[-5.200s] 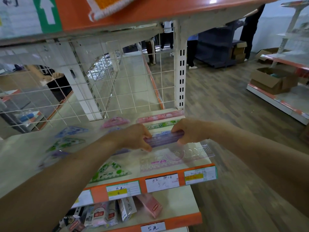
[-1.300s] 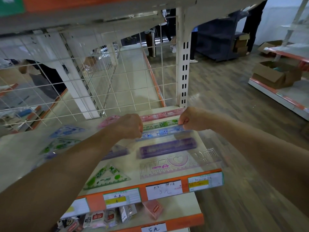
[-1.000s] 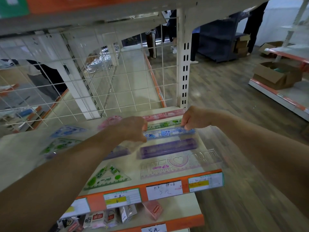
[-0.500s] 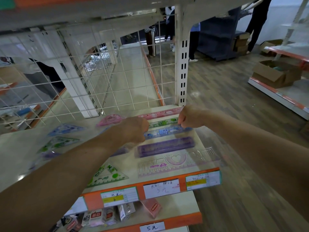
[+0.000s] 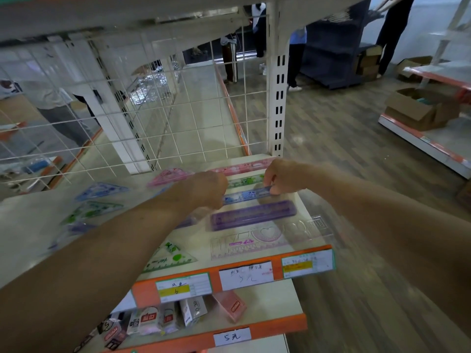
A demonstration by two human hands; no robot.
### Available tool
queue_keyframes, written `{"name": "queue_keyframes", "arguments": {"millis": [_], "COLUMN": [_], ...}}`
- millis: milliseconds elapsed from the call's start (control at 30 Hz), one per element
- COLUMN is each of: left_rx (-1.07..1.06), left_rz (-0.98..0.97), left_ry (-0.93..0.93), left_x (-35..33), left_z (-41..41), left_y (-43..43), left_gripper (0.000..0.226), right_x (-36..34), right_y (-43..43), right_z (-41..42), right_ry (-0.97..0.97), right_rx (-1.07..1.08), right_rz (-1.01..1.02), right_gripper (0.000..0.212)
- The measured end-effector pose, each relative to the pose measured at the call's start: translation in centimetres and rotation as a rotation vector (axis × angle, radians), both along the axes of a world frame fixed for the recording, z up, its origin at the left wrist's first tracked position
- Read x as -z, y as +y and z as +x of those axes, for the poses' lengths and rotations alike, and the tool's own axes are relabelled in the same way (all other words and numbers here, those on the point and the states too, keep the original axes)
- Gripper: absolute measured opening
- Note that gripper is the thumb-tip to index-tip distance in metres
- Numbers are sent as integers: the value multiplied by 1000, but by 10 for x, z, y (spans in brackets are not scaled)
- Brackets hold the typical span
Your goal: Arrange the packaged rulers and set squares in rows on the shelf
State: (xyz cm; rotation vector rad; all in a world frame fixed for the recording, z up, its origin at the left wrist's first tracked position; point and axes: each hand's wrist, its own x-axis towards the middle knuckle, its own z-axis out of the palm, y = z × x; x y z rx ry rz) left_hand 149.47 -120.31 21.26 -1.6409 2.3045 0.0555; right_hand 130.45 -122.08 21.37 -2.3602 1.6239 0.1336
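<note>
One head-worn wide-angle view looks forward and down, close over the shelf (image 5: 254, 258).

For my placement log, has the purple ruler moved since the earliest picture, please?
Yes: the purple ruler, then held up, now lies flat on the shelf just behind the clear stencil ruler.

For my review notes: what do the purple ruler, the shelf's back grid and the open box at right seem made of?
Purple ruler: translucent tinted plastic with a glossy finish; light glints along its edges.
Back grid: probably metal wire with a white coating; thin straight rods cross, and the aisle shows through.
Box: brown cardboard, matte, with its flaps folded out.
</note>
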Motion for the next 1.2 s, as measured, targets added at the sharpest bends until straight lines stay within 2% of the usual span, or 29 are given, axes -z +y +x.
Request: {"name": "queue_keyframes", "arguments": {"millis": [133,233,400,567,733,933,1100,1200], "left_rx": [20,49,85,100,94,54,1,-42], "left_rz": [-44,-68,56,18,-5,53,95,103], "left_ry": [4,84,169,187,205,192,180,194], "left_x": [-19,-33,-36,-31,-28,-19,-13,-12], "left_z": [0,-1,-15,-14,-9,-13,-23,-25], "left_y": [15,39,76,86,94,102,104,106], "left_gripper": [38,37,33,31,31,28,9,8], "right_x": [-12,-24,-21,-8,-1,-2,2,1], "right_y": [13,30,58,87,100,102,96,95], "right_z": [-12,-27,-47,-54,-56,-60,-66,-68], "right_ry": [-90,-100,11,-100,-156,-118,-126,-120], "right_rx": [10,51,182,374,336,249,253,213], "right_rz": [-49,-45,108,277,262,265,278,290], "right_gripper": [31,27,33,36,30,22,28,18]}}
